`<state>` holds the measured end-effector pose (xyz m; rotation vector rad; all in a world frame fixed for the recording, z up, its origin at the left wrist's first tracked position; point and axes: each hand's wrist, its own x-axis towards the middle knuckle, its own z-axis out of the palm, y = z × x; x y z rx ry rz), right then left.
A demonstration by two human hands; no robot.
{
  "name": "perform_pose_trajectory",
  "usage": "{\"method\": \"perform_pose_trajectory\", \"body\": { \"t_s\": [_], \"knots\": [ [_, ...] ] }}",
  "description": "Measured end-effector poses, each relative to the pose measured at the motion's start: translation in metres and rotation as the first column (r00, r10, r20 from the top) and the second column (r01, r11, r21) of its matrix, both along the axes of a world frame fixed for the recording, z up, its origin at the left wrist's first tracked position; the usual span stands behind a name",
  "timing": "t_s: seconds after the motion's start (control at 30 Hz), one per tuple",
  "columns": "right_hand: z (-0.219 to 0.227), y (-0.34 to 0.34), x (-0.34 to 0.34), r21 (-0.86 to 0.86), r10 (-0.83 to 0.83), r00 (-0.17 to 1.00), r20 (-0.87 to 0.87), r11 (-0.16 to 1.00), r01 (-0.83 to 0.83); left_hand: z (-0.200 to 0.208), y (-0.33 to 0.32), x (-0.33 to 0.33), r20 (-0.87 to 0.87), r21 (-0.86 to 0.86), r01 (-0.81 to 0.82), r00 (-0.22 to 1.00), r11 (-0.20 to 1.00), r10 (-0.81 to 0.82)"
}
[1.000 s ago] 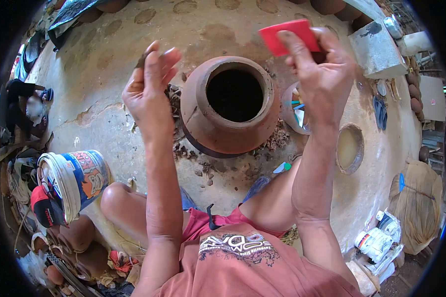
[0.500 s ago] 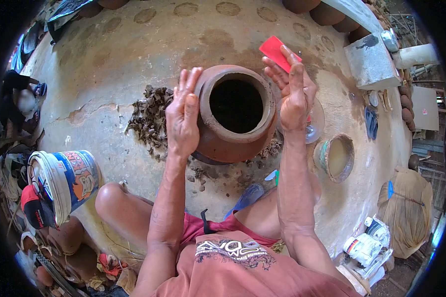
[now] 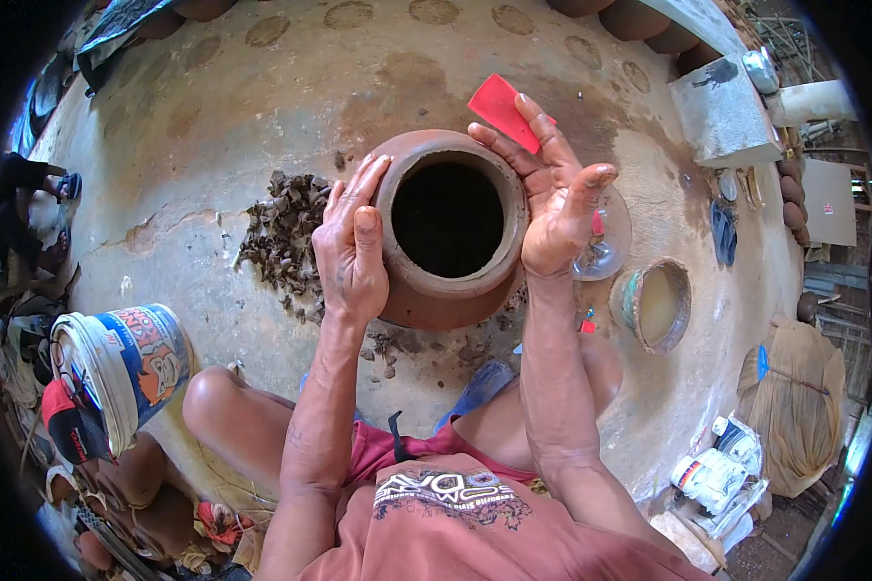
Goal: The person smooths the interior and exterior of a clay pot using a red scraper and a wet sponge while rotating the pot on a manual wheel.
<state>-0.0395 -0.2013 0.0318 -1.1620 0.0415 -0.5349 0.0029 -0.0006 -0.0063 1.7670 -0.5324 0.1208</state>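
A round brown clay pot (image 3: 436,312) with a wide thick rim and a dark inside stands on the floor before me. Along its left side lies my left hand (image 3: 351,257), open and holding nothing, fingers stretched toward the far side. My right hand (image 3: 560,218) rests by the right side of the rim with its fingers spread. A thin, flat red scraper (image 3: 499,107) is held between those fingers and sticks out beyond the far right of the pot. Dark clay scraps (image 3: 283,232) lie heaped left of the pot, and smaller crumbs lie in front of it.
To the right are a clear plastic bowl (image 3: 615,242) and a basin of cloudy water (image 3: 661,308). A pale block (image 3: 725,111) stands far right. A paint bucket (image 3: 150,363) with a red and black cap (image 3: 68,421) sits at left. Several pots line the far edge.
My right hand has moved left, in against the pot, carrying the red scraper. My left hand has settled closer along the pot's left side. The view has shifted slightly.
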Motion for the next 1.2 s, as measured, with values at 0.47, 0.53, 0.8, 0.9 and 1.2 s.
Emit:
{"method": "perform_pose_trajectory", "body": {
  "t_s": [0.47, 0.53, 0.8, 0.9, 1.2],
  "knots": [
    [-0.006, 0.014, -0.019, -0.215, -0.453, 0.886, 0.098, 0.86, 0.463, 0.023, -0.005, 0.04, -0.171, -0.341, 0.182, 0.953, 0.922, -0.251],
    [-0.004, 0.034, -0.033, -0.251, -0.498, 0.863, 0.086, 0.827, 0.502, 0.024, -0.017, 0.063, -0.189, -0.371, 0.368, 0.869, 0.853, -0.457],
    [0.003, 0.059, -0.029, -0.292, -0.545, 0.835, 0.073, 0.789, 0.54, 0.027, -0.025, 0.065, -0.283, -0.308, 0.455, 0.794, 0.835, -0.537],
    [-0.001, 0.055, -0.027, -0.313, -0.568, 0.818, 0.093, 0.763, 0.565, 0.028, -0.028, 0.06, -0.269, -0.302, 0.444, 0.809, 0.844, -0.522],
    [0.003, 0.039, -0.027, -0.299, -0.572, 0.817, 0.074, 0.769, 0.565, 0.036, -0.027, 0.064, -0.342, -0.283, 0.377, 0.819, 0.882, -0.46]
  ]
}}
